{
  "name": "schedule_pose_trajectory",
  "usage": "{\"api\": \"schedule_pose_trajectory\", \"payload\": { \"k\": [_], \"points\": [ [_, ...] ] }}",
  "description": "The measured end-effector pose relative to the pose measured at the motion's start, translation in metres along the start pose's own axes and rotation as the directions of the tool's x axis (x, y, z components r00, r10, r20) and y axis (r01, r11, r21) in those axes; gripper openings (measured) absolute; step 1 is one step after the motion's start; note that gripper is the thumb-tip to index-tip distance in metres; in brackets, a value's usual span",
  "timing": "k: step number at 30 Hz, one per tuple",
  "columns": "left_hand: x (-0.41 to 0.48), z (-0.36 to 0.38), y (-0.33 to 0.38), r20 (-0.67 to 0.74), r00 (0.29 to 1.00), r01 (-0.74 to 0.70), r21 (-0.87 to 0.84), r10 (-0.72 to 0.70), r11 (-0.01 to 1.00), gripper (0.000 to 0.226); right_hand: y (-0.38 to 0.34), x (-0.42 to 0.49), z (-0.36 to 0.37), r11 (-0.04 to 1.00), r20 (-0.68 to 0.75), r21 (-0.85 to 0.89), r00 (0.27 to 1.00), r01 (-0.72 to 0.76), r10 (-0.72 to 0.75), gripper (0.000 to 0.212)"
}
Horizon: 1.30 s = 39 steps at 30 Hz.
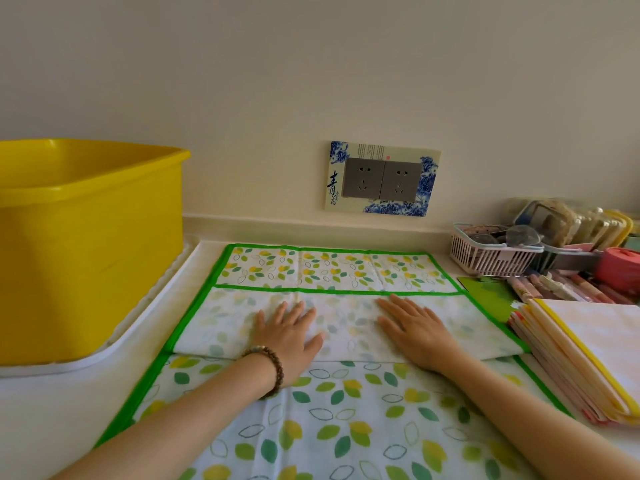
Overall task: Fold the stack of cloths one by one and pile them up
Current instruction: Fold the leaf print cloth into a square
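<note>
We are working at a desk with a yellow tub standing on a white tray at our left. Spreading across most of the desk in front of us is the leaf-print cloth with its green hem, the one we are folding. One flap of it is lying turned over across the middle, paler side up, so we are judging the first fold made and being pressed flat, with further folds left on this piece.

At our right, touching the cloth's edge, the stack of cloths is sitting in flat yellow and pink layers. We cannot tell whether it is the finished pile or the pieces waiting.

Our left hand and right hand are both resting palm down on the flap, a little apart. The fingers are lying straight and spread, gripping nothing.
</note>
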<state>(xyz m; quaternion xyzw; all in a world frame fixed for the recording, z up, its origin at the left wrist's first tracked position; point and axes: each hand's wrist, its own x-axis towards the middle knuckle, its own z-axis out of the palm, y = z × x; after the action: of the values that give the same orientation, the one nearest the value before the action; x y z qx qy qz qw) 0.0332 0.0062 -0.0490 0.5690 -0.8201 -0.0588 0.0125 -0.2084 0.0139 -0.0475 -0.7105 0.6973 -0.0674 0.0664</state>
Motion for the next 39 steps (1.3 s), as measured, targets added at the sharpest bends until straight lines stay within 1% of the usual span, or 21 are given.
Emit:
{"api": "schedule_pose_trajectory", "payload": {
  "k": [3,6,9,11,13,15,17,19,26,31,34,39],
  "points": [
    [0.000,0.000,0.000,0.003,1.000,0.003,0.002,-0.003,1.000,0.060,0.038,-0.004,-0.009,0.993,0.013,-0.033,0.993,-0.114,0.114,0.056],
    [-0.003,-0.001,0.000,0.027,1.000,0.000,-0.001,0.000,1.000,0.077,0.066,-0.009,-0.015,0.983,0.003,-0.048,0.984,-0.177,0.177,0.057],
    [-0.006,-0.004,0.000,0.069,0.998,-0.001,-0.011,0.002,1.000,0.100,0.073,-0.011,-0.019,0.977,0.020,-0.055,0.978,-0.208,0.210,0.057],
    [-0.007,-0.005,0.001,0.078,0.997,0.001,-0.006,0.000,1.000,0.100,0.063,-0.012,-0.023,0.974,0.018,-0.042,0.974,-0.224,0.225,0.056],
    [-0.007,-0.006,0.001,0.078,0.997,0.000,0.000,0.000,1.000,0.099,0.040,-0.014,-0.023,0.981,-0.015,-0.010,0.981,-0.192,0.192,0.056],
    [-0.007,-0.006,0.002,0.081,0.997,0.002,-0.003,-0.002,1.000,0.099,0.008,-0.018,-0.017,0.997,-0.034,-0.005,0.997,-0.071,0.071,0.054],
    [-0.006,-0.006,0.002,0.084,0.996,0.006,-0.010,-0.005,1.000,0.100,-0.024,-0.020,-0.008,0.998,-0.022,0.008,0.998,0.060,-0.059,0.054],
    [-0.006,-0.006,0.003,0.085,0.996,0.013,-0.014,-0.011,1.000,0.100,-0.043,-0.020,0.002,0.992,-0.007,0.033,0.993,0.119,-0.118,0.054],
    [-0.005,-0.003,0.000,0.075,0.997,0.007,-0.039,-0.004,0.999,0.096,-0.046,-0.020,0.008,0.994,0.002,0.045,0.995,0.100,-0.101,0.054],
    [-0.010,-0.001,-0.021,0.063,0.998,-0.029,-0.047,0.032,0.998,0.086,-0.045,-0.020,0.008,0.994,0.006,0.044,0.995,0.102,-0.103,0.054],
    [-0.016,0.000,-0.044,0.030,0.998,-0.044,-0.067,0.046,0.997,0.094,-0.045,-0.021,0.008,0.994,0.004,0.040,0.995,0.102,-0.102,0.053],
    [-0.029,-0.005,-0.073,0.016,1.000,-0.015,-0.060,0.016,0.998,0.102,-0.042,-0.021,0.008,0.995,0.007,0.028,0.995,0.098,-0.098,0.054]
  ]
}}
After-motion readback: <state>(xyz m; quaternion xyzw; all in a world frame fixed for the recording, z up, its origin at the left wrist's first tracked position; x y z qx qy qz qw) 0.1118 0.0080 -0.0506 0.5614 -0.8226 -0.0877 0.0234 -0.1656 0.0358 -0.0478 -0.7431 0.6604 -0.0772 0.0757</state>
